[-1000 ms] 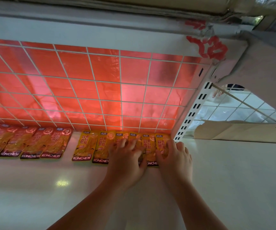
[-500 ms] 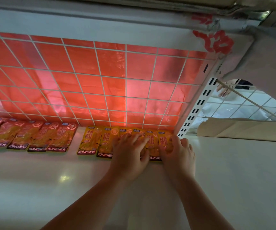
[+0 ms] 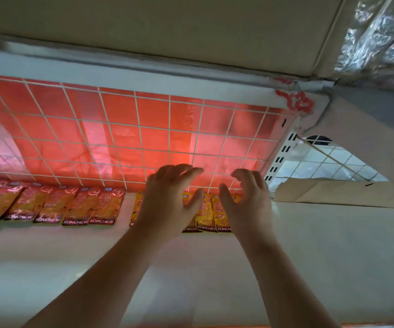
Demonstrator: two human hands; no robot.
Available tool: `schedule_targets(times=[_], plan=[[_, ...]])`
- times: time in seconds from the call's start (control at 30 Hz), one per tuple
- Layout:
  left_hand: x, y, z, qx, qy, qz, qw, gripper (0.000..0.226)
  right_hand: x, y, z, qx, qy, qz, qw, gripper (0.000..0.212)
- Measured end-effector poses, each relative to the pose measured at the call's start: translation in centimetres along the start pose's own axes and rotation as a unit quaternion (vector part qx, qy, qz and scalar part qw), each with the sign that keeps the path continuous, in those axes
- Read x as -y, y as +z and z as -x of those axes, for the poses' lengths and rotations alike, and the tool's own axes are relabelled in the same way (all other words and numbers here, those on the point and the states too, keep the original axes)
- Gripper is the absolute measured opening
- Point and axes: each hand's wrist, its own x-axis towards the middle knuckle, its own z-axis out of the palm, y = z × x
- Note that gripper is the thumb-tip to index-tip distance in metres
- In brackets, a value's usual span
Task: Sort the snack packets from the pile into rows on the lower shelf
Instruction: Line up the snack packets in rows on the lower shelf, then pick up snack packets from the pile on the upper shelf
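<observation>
— Hands, status, left to right?
— Left hand (image 3: 167, 204): raised over the yellow row, fingers loosely curled, holding nothing. Right hand (image 3: 248, 202): the same, near the left one, empty.

— Stock on the shelf (image 3: 191, 280)?
— 2 groups along the foot of the grid (image 3: 120, 138). Red packets (image 3: 56, 205) at left, overlapped edge on edge. Then a gap. Yellow packets (image 3: 206, 215) lie under and between the 2 hands, toward the right end. Pile: not in view.

— Step in hand?
— Judged: squaring up the yellow row. To do it well, bring the palms down flat, nudge the lower edges level with the red row's and keep the overlap even. Lift straight off so no fingertip drags a packet out. Foil probably slides on the smooth shelf, so light pressure should do.

— Change against 0.5 s ago?
— Then, both hands lay on the yellow packets, fingers spread over them. Now both are lifted off them. The view has tipped upward, so more of the board overhead (image 3: 144, 31) shows. Rows: no shift that I can tell.
</observation>
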Motion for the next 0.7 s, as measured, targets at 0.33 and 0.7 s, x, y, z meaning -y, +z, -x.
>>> schedule_targets(times=[0.33,0.7], plan=[[-7.0,-14.7,-4.4,-0.031,0.135,0.192,0.972,0.043,15.9,-11.8,-1.6,-0.072,-0.090,-0.056,0.992,0.041],[-21.5,-20.6,-5.9,0.068,0.271,0.387,0.879,0.029,22.5,-32.3,3.8,-0.240,-0.074,0.063,0.966,0.029]])
